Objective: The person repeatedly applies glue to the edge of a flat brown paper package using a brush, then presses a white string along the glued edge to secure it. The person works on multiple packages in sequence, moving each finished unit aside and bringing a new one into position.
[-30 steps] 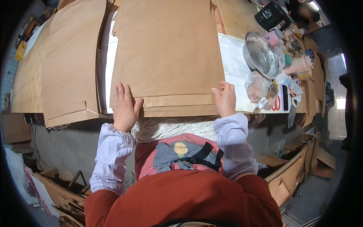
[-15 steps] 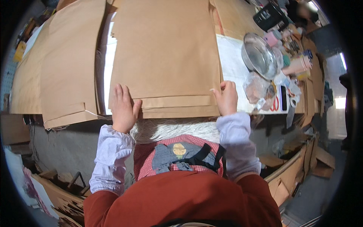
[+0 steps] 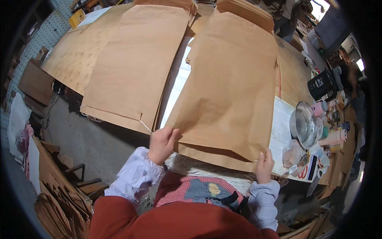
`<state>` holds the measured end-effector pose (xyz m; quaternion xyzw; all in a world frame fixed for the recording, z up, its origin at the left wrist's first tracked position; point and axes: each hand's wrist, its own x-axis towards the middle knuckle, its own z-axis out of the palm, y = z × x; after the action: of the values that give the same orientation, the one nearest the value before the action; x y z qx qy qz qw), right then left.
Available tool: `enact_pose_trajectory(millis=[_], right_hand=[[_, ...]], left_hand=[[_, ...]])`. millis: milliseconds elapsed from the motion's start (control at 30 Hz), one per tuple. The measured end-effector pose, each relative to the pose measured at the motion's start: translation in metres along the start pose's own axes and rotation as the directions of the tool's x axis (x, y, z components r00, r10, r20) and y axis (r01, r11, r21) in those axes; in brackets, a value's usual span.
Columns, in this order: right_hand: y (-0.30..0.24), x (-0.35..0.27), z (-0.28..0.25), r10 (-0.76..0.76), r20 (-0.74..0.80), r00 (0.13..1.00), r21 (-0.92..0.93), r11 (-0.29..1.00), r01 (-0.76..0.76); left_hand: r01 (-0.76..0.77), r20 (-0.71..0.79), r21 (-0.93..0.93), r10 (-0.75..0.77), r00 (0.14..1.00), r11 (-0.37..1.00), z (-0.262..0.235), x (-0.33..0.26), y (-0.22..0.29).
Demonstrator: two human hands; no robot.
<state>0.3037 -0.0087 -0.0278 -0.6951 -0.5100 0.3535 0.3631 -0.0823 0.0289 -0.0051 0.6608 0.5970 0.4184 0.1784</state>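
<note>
A large brown paper bag [image 3: 234,91] lies on top of a stack before me, its near part buckled and its near edge raised. My left hand [image 3: 161,144] is closed on the bag's near left corner, thumb on top. At the near right corner my right hand [image 3: 264,165] pinches the edge; a short bit of white string shows at its fingertips. To the left is a second stack of brown paper bags [image 3: 135,67], with white string [image 3: 145,125] along its near fold. A thick bundle of white strings [image 3: 207,174] hangs between the table edge and my apron.
On the table's right stand a metal basin [image 3: 304,125], a pink bottle [image 3: 333,138], a black bin [image 3: 321,85], red-handled scissors [image 3: 303,172] and a phone [image 3: 313,167]. Cardboard pieces [image 3: 59,211] are piled low on the left. Another person [image 3: 350,75] is at the far right.
The view has swung left. My left hand, earlier flat on the stack, now grips the top bag's corner. That bag's near edge has lifted and buckled, and my right hand still pinches its right corner.
</note>
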Motion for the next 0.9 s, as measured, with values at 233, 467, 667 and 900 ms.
enact_pose_trajectory(millis=[233,467,667,900], right_hand=[[-0.084,0.031,0.166,-0.385,0.362,0.849,0.603,0.791,0.102],[-0.18,0.033,0.31,-0.211,0.649,0.731,0.589,0.748,-0.307],[-0.144,-0.027,0.239,-0.403,0.875,0.27,0.466,0.851,-0.241],[-0.031,-0.004,-0.056,-0.1,-0.21,0.973,-0.332,0.943,0.026]], left_hand=[[0.177,-0.503,0.198,-0.055,0.863,0.964,-0.161,0.012,-0.128],[0.38,-0.509,0.313,-0.184,0.841,0.87,-0.302,0.075,-0.277],[0.515,-0.496,0.819,-0.139,0.857,0.254,-0.279,0.091,-0.28],[-0.197,-0.041,0.461,0.243,0.969,0.865,-0.107,0.025,-0.09]])
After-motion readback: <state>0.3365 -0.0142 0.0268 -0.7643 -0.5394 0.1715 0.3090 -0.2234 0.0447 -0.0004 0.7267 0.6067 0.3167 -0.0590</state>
